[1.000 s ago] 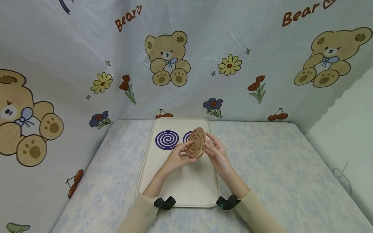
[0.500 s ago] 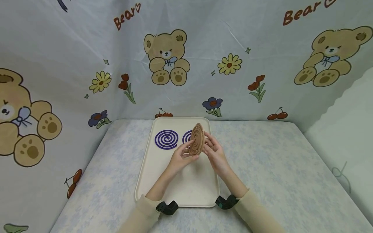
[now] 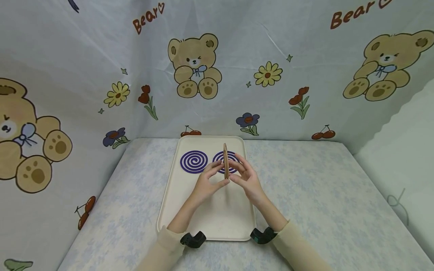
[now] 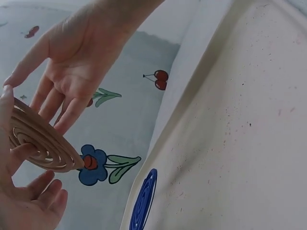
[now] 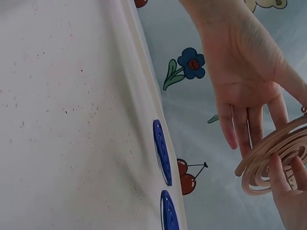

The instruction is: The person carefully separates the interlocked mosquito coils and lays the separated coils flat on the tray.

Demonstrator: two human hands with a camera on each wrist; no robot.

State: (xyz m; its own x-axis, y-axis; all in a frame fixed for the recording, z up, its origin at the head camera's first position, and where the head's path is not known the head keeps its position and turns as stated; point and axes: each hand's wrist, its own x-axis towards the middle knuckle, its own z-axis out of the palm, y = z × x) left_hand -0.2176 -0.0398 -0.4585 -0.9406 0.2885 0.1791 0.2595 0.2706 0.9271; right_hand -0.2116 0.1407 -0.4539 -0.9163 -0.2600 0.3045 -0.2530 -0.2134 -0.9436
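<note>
Between both hands a brown spiral mosquito coil (image 3: 226, 161) is held upright over the tray, seen nearly edge-on in the head view. My left hand (image 3: 206, 185) grips its left side, thumb at the lower edge and fingers on the face. On the other side, my right hand (image 3: 250, 184) holds it with thumb and fingertips. In the left wrist view a left finger reaches into the rings of the coil (image 4: 45, 132). A purple coil (image 3: 194, 162) lies flat at the tray's far left. Beside it, a second purple coil (image 3: 233, 155) is partly hidden behind the hands.
The cream tray (image 3: 217, 222) lies on a pale blue-mottled table (image 3: 315, 195), its near half below the forearms. Dark specks (image 4: 250, 124) dot the tray's surface. A bear-print cloth (image 3: 230, 75) rises behind and at the left. A thin cord (image 3: 396, 201) shows at far right.
The brown coil has turned from showing its spiral face to edge-on and shifted slightly left. More of the right purple coil shows. Both hands keep hold of the brown coil.
</note>
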